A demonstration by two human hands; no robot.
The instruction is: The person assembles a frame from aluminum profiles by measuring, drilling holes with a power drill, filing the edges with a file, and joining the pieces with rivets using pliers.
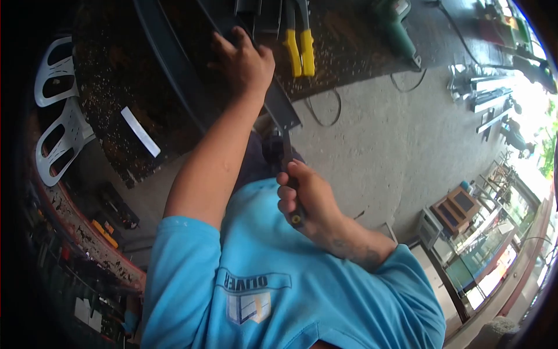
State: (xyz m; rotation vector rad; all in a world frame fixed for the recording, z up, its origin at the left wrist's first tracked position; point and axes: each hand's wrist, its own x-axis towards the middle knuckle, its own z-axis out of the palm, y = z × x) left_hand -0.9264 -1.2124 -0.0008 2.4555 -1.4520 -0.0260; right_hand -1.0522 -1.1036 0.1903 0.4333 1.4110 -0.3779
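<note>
My left hand (245, 67) bears down on a long dark metal profile (281, 106), its fingers bent over the piece and its thumb along one side. The near end of that profile sticks out past the table edge, toward my body. My right hand (311, 200) is wrapped around the handle of a flat, dark-bladed file (287, 145), close to my shirt. The file's tip meets the profile's near end, where small holes show. Another dark metal profile (168, 55) lies to the left on the table.
Yellow-handled snips (300, 53) and a green power drill (398, 26) lie on the dark worktable (343, 70). A white strip (140, 132) rests at left, near white plastic chairs (61, 136). Cables hang off the table's edge. Metal pieces (491, 102) lie farther right.
</note>
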